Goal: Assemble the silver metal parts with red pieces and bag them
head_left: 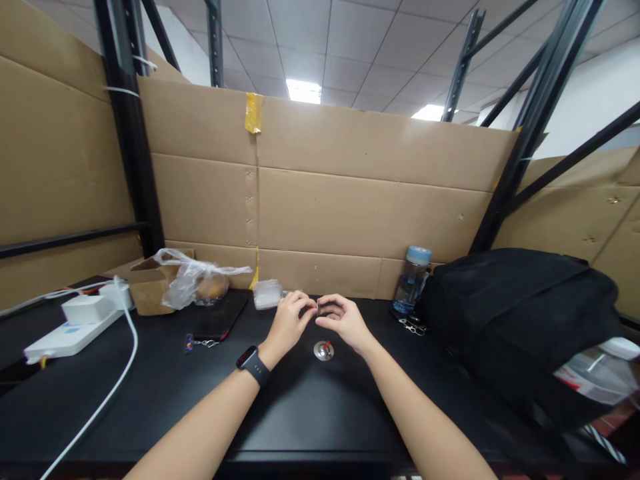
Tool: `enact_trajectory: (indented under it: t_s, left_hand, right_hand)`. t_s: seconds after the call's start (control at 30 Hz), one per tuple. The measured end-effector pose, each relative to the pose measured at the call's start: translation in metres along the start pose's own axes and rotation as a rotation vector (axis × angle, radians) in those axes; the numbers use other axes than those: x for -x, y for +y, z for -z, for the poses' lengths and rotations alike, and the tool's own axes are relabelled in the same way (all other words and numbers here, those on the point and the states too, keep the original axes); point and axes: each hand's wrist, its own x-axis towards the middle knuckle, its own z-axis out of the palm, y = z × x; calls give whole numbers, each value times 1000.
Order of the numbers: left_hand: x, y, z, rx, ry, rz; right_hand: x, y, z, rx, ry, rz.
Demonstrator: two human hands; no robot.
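My left hand (290,321), with a dark smartwatch (253,364) on its wrist, is closed in a pinch, its fingertips meeting those of the other hand. My right hand (345,321) curls its thumb and fingers around a small thin piece (319,308) between the two hands. What this piece is, I cannot make out; the fingers cover most of it. Just below the hands, a small round shiny metal dish-like object (323,352) with a red part on it rests on the black table (320,413). A clear plastic packet (267,294) lies beyond my left hand.
On the left are a white power strip (70,337) with a cable, a small cardboard box (150,288), a plastic bag (197,280) and a dark flat device (220,320). A water bottle (411,280) and black backpack (515,320) stand right. Cardboard (320,207) walls the back.
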Motion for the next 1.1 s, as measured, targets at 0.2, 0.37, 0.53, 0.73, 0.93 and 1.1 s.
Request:
enact_trajectory:
  t_s: [0.2,0.37,0.53,0.73,0.93,1.1]
  left_hand:
    - [0,0,-1,3,11,-33]
    - [2,4,1,-2,-7,-53]
    - [2,6,3,-70,-40,-108]
    - [1,2,1,-93,-8,-85]
    - [1,3,-1,-85,-17,-79]
    - [0,8,1,-46,-29,-30]
  right_hand:
    - [-1,3,-1,-8,27,-3]
    - [0,4,-2,15,53,-20]
    - [1,4,0,2,27,-43]
    - [-1,-4,7,95,-18,-23]
    - [-1,-5,7,195,-51,-16]
    - [-3,1,7,316,-20,-24]
